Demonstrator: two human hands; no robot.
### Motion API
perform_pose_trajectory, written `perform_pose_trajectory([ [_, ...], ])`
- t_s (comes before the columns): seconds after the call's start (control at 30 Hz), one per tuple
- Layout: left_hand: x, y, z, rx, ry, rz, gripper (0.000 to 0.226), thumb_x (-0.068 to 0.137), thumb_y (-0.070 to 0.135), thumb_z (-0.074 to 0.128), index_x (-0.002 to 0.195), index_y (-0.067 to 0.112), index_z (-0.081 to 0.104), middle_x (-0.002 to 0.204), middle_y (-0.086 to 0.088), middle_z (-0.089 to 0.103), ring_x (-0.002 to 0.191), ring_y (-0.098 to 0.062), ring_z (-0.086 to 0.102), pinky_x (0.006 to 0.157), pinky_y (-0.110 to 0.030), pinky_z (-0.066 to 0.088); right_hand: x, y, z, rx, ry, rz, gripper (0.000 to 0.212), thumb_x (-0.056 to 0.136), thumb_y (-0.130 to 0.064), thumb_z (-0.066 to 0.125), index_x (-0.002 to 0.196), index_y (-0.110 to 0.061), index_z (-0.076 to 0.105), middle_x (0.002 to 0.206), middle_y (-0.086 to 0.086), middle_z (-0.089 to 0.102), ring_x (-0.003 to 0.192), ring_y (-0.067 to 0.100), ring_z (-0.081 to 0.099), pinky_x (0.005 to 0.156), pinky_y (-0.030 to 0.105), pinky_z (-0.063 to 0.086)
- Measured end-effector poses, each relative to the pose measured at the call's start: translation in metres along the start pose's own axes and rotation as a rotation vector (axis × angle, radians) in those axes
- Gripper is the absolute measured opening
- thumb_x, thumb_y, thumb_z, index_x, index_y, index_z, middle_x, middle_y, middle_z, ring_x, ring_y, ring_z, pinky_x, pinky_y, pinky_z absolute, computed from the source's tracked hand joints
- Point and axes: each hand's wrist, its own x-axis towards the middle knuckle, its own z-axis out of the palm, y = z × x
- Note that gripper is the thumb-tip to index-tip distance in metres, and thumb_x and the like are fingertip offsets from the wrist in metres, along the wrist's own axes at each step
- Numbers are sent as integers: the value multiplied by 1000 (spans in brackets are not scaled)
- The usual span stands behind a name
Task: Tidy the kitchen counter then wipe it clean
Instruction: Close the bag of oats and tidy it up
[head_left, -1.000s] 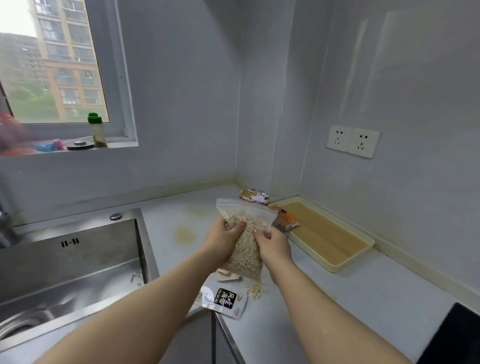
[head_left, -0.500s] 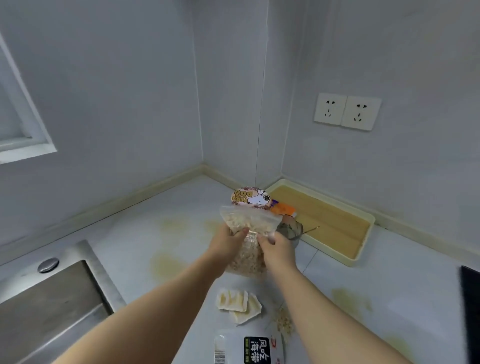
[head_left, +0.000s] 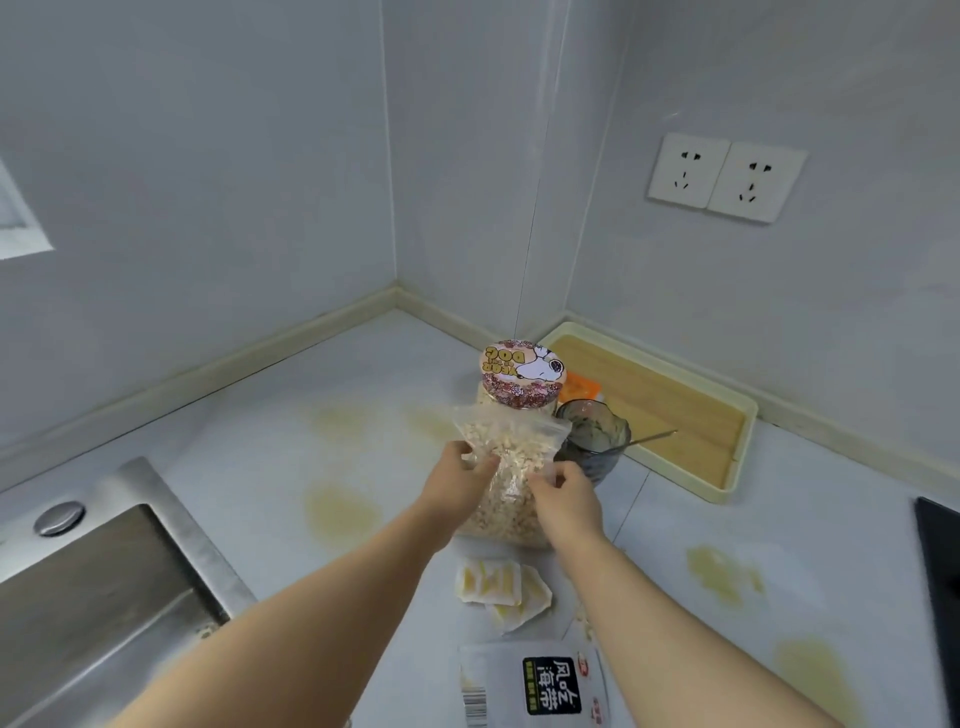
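Note:
A clear zip bag of oats (head_left: 506, 480) stands upright over the grey counter (head_left: 260, 447), held from both sides. My left hand (head_left: 457, 480) grips its left side below the zip and my right hand (head_left: 563, 493) pinches the right side. Just behind the bag stands a jar with a cartoon-dog lid (head_left: 522, 374). A glass bowl with a spoon (head_left: 595, 439) sits to the right of the jar. Yellowish stains (head_left: 340, 512) mark the counter. Small yellow-white packets (head_left: 501, 590) and a seaweed packet (head_left: 540, 686) lie near me.
A cream tray with a wooden board (head_left: 675, 410) sits in the right corner, an orange packet (head_left: 582, 387) at its near end. The steel sink (head_left: 98, 597) is at left, a black hob edge (head_left: 943, 597) at right. Wall sockets (head_left: 724, 176) are above the tray.
The view has swung right and down, away from the window. The bag, still in both hands, has come lower, close in front of the jar.

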Motion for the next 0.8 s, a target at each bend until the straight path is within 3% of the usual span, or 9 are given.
perform_pose_trajectory([
  [0.1,-14,-3,-11,0,47,-6,57,94,31,54,142,12,28,142,-16,38,123,-28,46,94,-32,39,-9,-4,3,-2,84,33,23,94,-25,49,113,-13,48,105,5,60,94,28,59,74,33,43],
  [0.17,-30,-4,-20,11,107,-3,56,93,28,55,141,13,30,144,-14,36,127,-27,43,95,-31,38,-17,-7,4,11,145,26,27,94,-25,48,117,-12,46,114,9,59,102,32,59,75,35,45],
  [0.33,-83,-6,-31,21,222,-13,38,94,25,52,129,13,45,122,-8,54,95,-20,51,78,-25,37,-55,-16,1,41,56,-46,28,95,-21,46,120,-11,47,121,9,56,103,29,56,75,31,41],
  [0.43,-120,-14,-32,-50,273,-16,27,93,21,52,118,12,52,100,-5,57,82,-17,52,66,-25,40,-89,-14,-3,48,-37,-93,27,95,-18,45,120,-11,48,114,9,58,88,24,52,69,28,38],
  [0.53,-162,-27,-30,-65,347,-21,11,92,23,52,102,18,55,106,-7,60,88,-20,56,70,-27,42,-127,-5,-6,37,-131,-132,23,95,-16,43,115,-9,51,92,2,52,73,18,47,64,25,37],
  [0.7,-245,-54,-24,-116,481,-49,12,93,22,52,103,16,57,96,-3,58,83,-15,57,74,-29,45,-198,28,-10,24,-310,-176,12,94,-16,46,103,-12,52,88,2,52,72,16,45,62,25,35],
  [0.8,-293,-70,-26,-130,556,-52,12,94,19,50,100,14,58,87,-3,59,80,-16,56,73,-30,45,-232,46,-4,-10,-420,-194,4,93,-15,47,93,-14,51,86,2,54,80,19,48,69,25,35],
])
